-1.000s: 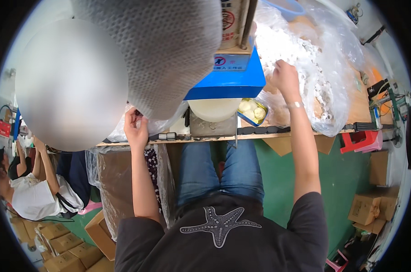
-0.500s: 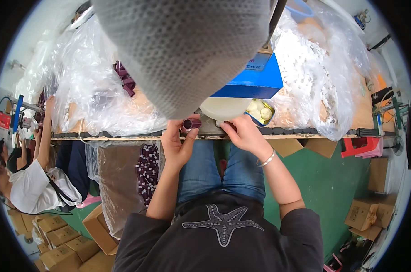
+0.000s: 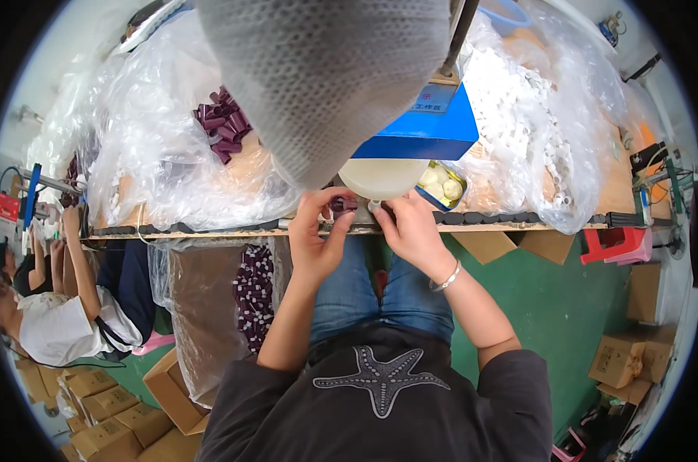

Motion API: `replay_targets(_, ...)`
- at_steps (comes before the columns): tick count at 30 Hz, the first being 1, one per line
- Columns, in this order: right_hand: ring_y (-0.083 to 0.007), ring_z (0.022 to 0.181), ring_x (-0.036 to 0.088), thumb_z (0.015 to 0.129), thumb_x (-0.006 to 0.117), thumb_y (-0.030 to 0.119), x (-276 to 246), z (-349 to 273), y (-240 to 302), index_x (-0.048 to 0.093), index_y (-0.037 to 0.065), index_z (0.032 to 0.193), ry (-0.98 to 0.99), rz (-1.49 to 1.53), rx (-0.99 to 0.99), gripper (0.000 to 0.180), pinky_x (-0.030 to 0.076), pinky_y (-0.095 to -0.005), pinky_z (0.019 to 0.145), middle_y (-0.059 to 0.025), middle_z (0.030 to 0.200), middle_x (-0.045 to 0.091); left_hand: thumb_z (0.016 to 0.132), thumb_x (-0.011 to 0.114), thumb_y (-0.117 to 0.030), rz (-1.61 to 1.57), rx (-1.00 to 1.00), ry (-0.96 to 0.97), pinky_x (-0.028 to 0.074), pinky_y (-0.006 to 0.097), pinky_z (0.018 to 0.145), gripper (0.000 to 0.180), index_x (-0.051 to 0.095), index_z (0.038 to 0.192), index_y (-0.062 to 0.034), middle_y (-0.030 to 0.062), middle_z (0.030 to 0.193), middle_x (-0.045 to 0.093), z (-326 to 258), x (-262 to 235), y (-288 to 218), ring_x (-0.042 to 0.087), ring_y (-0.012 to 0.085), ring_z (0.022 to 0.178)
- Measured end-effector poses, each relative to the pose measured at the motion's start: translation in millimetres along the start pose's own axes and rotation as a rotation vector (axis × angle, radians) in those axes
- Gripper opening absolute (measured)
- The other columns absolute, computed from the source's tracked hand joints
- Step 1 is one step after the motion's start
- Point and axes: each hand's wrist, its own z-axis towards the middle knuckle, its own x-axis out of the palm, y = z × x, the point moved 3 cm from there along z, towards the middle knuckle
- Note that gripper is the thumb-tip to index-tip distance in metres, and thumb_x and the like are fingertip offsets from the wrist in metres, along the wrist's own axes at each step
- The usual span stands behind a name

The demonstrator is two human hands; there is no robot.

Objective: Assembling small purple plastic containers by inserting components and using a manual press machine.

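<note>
The maroon tube (image 3: 343,205) sits between the left hand's (image 3: 317,235) thumb and fingers, the grip closed around it above the table's (image 3: 511,226) front edge. It lies just left of the small white piece (image 3: 375,205) pinched by the right hand (image 3: 414,231) – near, yet apart. Its long axis is hard to tell; it looks short, glossy, dark.

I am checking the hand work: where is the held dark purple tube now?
In the head view, the dark purple tube is in the left hand, near the picture's centre, just left of the right hand.
</note>
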Motion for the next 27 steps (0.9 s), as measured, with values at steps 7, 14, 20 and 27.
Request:
replay_targets(7, -0.0334, 0.092, 0.060, 0.084, 0.066, 0.008, -14, -13, -15, 0.063, 0.003, 0.104, 0.005, 0.239, 0.130, 0.020, 0.049, -0.0391, 0.080, -0.0149, 0.100, 0.064, 0.085, 0.062, 0.010, -0.067, -0.095, -0.049, 0.045, 0.023, 0.084, 0.035, 0.056, 0.118, 0.0025, 0.0098, 0.111, 0.066, -10, -20, 11, 0.059, 0.0108, 0.094)
replay_targets(14, -0.0270, 0.063, 0.058, 0.079, 0.076, 0.013, 3, 2, -12, 0.066, 0.002, 0.095, -0.009, 0.167, -0.111, 0.021, 0.047, -0.0363, 0.059, -0.0116, 0.074, 0.058, 0.089, 0.061, 0.008, -0.193, -0.174, -0.085, 0.047, 0.024, 0.085, 0.034, 0.052, 0.121, 0.0051, 0.0134, 0.115, 0.063, -14, -17, 39, 0.060, 0.0124, 0.098)
replay_targets(20, -0.0277, 0.061, 0.059, 0.083, 0.071, 0.011, -12, 10, -3, 0.069, 0.002, 0.091, -0.198, 0.346, -0.111, 0.012, 0.046, -0.0357, 0.057, -0.0128, 0.071, 0.063, 0.088, 0.059, 0.008, -0.063, -0.052, -0.114, 0.049, 0.030, 0.092, 0.036, 0.050, 0.123, 0.0055, 0.0179, 0.117, 0.062, -3, -37, 33, 0.062, 0.0190, 0.103)
replay_targets(27, -0.0114, 0.069, 0.064, 0.095, 0.061, 0.015, -42, -115, -55, 0.066, -0.002, 0.103, 0.356, 0.966, 0.907, 0.019, 0.052, -0.0213, 0.059, -0.0070, 0.089, 0.071, 0.091, 0.058, 0.005, -0.063, -0.090, -0.321, 0.046, 0.034, 0.098, 0.035, 0.049, 0.125, 0.0049, 0.0205, 0.119, 0.062, 0, -99, 84, 0.060, 0.0216, 0.109)
